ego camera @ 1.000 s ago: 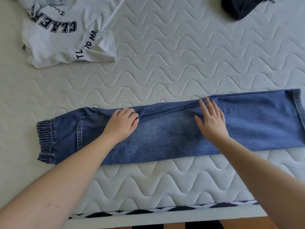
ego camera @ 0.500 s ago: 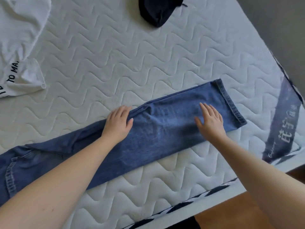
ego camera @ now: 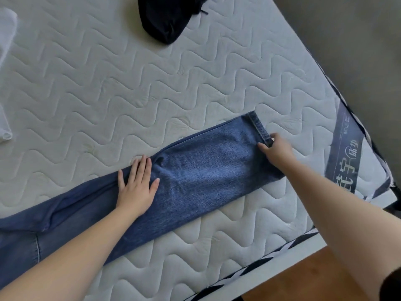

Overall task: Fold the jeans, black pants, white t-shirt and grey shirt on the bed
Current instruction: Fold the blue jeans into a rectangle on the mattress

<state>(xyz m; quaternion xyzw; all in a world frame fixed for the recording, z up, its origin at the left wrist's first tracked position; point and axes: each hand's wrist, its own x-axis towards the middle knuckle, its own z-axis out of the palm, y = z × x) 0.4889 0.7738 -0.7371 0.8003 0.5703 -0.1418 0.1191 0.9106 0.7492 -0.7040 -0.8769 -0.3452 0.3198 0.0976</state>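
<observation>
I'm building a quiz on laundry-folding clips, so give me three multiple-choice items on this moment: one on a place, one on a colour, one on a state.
1. Where does the left hand rest?
A. On the mattress, off the jeans
B. Flat on the jeans, about mid-leg
C. On the black pants

2. What colour is the garment at the top edge of the mattress?
A. Red
B. Yellow
C. Black

3. What is the right hand doing?
A. Gripping the hem of the jeans
B. Hanging idle above the floor
C. Lying flat on the white t-shirt

Answers:
1. B, the palm and straight fingers lie on the jeans.
2. C, the black pants lie bunched there.
3. A, the thumb and fingers close on the hem at the leg end.
</observation>
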